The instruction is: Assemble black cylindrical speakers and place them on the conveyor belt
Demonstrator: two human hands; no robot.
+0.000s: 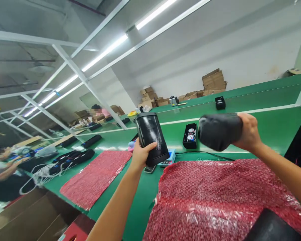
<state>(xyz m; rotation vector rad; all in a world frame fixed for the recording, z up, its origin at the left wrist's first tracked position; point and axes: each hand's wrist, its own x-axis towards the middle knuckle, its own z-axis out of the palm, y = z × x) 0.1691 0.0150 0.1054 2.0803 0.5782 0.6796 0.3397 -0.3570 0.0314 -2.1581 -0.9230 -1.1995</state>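
My left hand (141,153) is wrapped round a black speaker (152,132) with a perforated mesh front and a flat top, held up and slightly tilted. In my right hand (249,131) is a black rounded housing (219,130), lying nearly sideways and blurred, gripped at its right end. The two black pieces are apart. Below them, red bubble wrap (210,190) covers the green bench (137,201). Between and behind them stands an open black case (190,136) with round white-and-red parts inside.
A blue tray (171,158) and a phone (149,169) lie beneath the speaker. More bubble wrap (100,175) is at left. A black box (273,227) is at the bottom right. Black speakers and cables (65,164) lie farther left, near another person's arm (7,170).
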